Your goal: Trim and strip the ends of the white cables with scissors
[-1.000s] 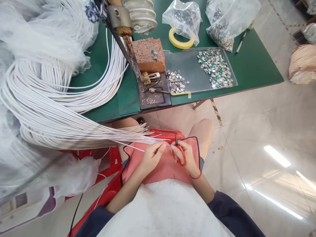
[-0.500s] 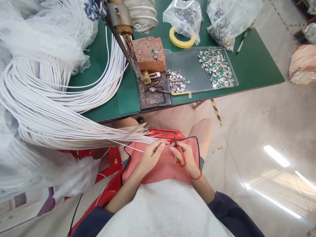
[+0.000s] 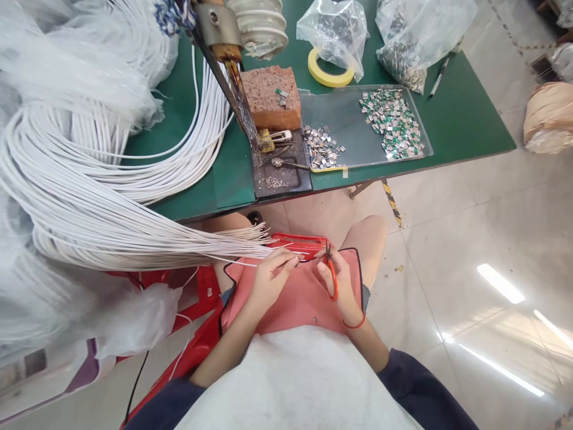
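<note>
Over the pink cloth (image 3: 286, 307) on my lap, my left hand (image 3: 274, 278) pinches the end of a white cable (image 3: 244, 262). My right hand (image 3: 339, 280) holds small red-handled scissors (image 3: 333, 279), their dark blades pointing away from me. A gap separates the two hands. The large bundle of white cables (image 3: 147, 230) comes in from the left, its thin ends lying just beyond my left hand.
On the green table (image 3: 465, 113) are a brick (image 3: 273, 98), a clear tray (image 3: 358, 137) of small metal connectors, yellow tape (image 3: 331, 77), plastic bags (image 3: 333, 30) and a pen (image 3: 439, 77). A soldering stand (image 3: 239, 101) rises beside the brick.
My right hand has moved slightly right, away from my left hand, and the scissors have turned more upright. My left hand has shifted slightly left, still pinching the cable.
</note>
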Available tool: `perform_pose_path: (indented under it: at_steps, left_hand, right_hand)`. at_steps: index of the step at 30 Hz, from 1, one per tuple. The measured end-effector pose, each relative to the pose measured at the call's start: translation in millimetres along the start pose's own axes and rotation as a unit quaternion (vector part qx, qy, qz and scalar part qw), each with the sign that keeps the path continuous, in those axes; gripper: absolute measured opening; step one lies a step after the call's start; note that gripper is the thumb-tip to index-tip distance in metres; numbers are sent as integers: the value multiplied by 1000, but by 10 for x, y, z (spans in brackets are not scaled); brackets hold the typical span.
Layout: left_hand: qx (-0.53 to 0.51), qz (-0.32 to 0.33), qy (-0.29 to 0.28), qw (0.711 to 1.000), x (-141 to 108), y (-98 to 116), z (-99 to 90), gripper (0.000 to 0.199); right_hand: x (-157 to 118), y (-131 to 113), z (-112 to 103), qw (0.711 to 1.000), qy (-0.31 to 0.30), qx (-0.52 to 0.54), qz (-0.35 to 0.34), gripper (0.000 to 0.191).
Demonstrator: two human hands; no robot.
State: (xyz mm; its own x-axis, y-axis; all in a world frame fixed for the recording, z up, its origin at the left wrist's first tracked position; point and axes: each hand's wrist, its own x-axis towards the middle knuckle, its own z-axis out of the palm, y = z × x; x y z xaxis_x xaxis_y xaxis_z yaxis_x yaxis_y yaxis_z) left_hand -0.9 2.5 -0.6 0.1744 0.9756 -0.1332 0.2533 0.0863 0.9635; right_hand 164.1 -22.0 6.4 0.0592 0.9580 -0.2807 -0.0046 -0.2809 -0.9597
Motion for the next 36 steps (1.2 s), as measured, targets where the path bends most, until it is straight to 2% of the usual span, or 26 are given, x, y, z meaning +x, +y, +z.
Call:
perform_pose_path:
  at_steps: [3, 6, 15, 36]
  left_hand:
    - [-10, 1, 6, 1000, -3, -26, 5, 19]
    - [-13, 7, 19, 1000, -4, -44, 2, 17]
    - [-2, 23, 20, 1000, -9, -50, 2, 13]
    - [30, 70, 18, 997, -14, -46, 23, 11]
  right_hand:
    - [11, -19, -4, 998, -49, -20, -25, 28]
    - [5, 38, 0, 996, -85, -25, 2, 26]
    - [-14, 161, 35, 990, -133, -38, 3, 25]
    - [-17, 164, 53, 990, -133, -39, 8, 35]
